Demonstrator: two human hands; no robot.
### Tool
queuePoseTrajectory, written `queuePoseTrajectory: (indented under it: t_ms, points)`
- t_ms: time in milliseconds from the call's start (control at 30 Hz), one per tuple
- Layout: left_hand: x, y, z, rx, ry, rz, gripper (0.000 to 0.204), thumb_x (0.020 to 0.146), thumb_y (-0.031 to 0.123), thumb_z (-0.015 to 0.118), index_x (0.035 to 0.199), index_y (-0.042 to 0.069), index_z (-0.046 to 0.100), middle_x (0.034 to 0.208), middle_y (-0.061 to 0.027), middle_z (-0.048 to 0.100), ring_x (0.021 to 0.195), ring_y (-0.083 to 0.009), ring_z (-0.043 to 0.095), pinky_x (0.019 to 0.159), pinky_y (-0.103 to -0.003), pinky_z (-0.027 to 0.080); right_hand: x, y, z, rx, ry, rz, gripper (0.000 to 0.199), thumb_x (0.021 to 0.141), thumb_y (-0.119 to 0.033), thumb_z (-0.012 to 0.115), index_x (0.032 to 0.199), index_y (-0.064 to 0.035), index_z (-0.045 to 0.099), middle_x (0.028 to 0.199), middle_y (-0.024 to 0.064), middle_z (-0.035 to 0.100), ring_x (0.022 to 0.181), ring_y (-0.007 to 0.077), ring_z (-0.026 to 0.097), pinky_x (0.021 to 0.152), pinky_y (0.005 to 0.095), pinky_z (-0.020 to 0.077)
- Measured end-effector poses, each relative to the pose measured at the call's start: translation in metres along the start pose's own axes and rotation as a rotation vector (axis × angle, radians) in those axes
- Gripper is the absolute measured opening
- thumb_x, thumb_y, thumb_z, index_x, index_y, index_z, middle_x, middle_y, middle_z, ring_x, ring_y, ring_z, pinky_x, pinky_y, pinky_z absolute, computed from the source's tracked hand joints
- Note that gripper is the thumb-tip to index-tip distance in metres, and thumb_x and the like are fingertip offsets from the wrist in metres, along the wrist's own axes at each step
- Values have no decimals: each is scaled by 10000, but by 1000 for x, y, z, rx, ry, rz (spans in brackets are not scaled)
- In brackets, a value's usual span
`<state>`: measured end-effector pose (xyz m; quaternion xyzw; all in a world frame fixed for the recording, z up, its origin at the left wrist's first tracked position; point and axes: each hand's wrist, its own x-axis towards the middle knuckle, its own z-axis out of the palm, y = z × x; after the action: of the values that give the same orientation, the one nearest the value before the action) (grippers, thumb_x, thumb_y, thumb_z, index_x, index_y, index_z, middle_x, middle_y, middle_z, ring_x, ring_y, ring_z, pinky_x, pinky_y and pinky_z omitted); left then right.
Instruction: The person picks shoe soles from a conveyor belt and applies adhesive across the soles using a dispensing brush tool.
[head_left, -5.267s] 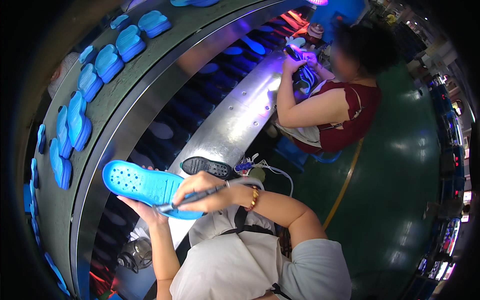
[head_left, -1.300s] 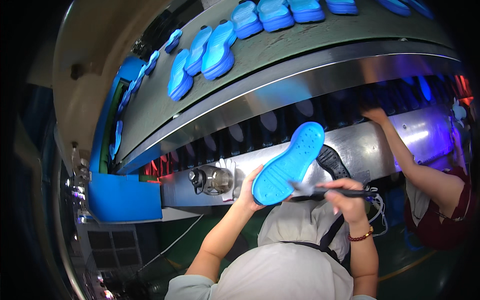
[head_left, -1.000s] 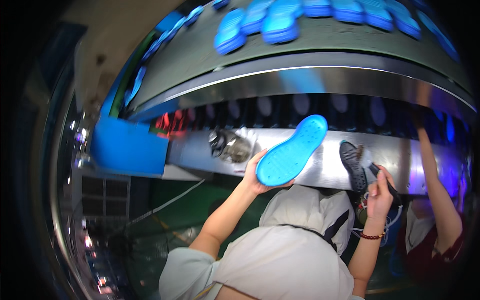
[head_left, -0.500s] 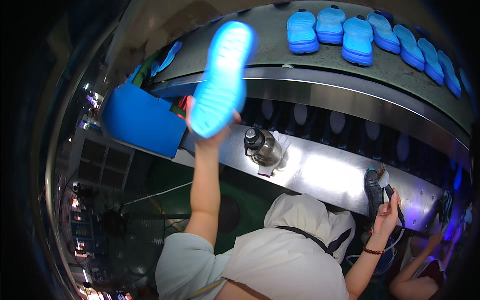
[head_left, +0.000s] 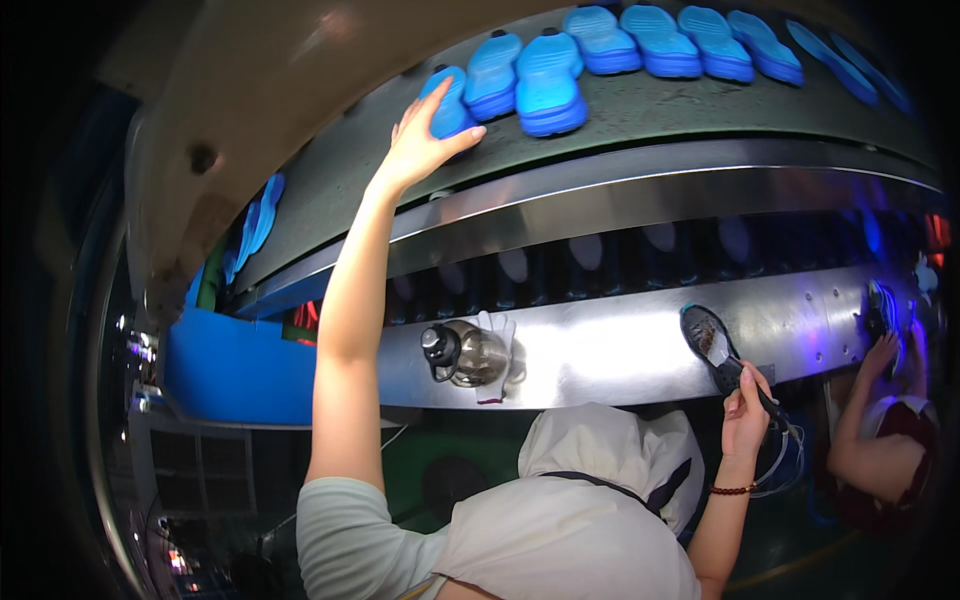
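Note:
My left hand [head_left: 424,135] reaches over the conveyor with thumb and fingers spread. Its fingers lie at the leftmost blue shoe sole [head_left: 452,110], the thumb by the sole's near end. I cannot tell whether any grip is on it. More blue soles [head_left: 550,88] stand in a row to its right, some with dark tabs at the far end. Down on the right, my right hand [head_left: 746,415] is closed round the dark handle of a brush [head_left: 715,345]. The brush's brown bristles rest against a black shoe [head_left: 695,322] on the steel ledge.
A clear bottle [head_left: 478,358] with a black lid stands on the steel ledge [head_left: 600,345], beside a white glove [head_left: 497,325]. At left are a blue bin [head_left: 235,370] and several blue soles [head_left: 262,220]. Another person [head_left: 885,455] works at far right.
My left hand has moved from a raised blue sole to the leftmost sole on the conveyor; the raised one is no longer in it. The view has turned. My right hand still holds the brush.

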<state>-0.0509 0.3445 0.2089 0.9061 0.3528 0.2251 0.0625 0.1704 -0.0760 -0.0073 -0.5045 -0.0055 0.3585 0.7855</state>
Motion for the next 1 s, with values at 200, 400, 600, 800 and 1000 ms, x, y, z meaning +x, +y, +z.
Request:
queuePoseTrajectory:
  t_ms: [200,400,600,800,1000]
  points:
    - [24,18,21,218,-242,-222,976,608,721,558,1367,165,298,1421,-160,233,1322,-310,201,1022,-585,30,0,1,-25,32,103,12,193,852,-112,563,998,13,578,739,7,552,477,43,410,429,167,306]
    - [42,72,54,161,-93,-163,881,644,664,581,1304,106,404,1316,-232,369,1248,-343,330,1028,-494,188,17,-6,-48,50,135,60,191,826,-102,592,979,10,589,736,13,577,466,49,416,427,172,310]
    - [93,43,69,62,48,-277,689,613,655,633,919,40,586,971,-202,606,961,-297,572,820,-348,424,29,-16,-55,64,126,76,177,821,-89,593,962,18,593,711,20,570,459,55,419,424,179,315]
    - [102,70,80,-13,-7,-238,501,651,509,704,715,25,588,733,-95,589,742,-158,543,712,-278,414,37,-13,-74,101,124,116,159,812,-86,605,938,12,604,770,29,582,463,59,429,431,179,335]
    - [116,122,98,-46,-30,-189,434,652,429,730,763,31,600,771,-112,616,765,-179,578,727,-291,438,44,-19,-74,96,101,160,160,808,-73,607,941,17,602,818,47,600,468,62,442,437,181,344]
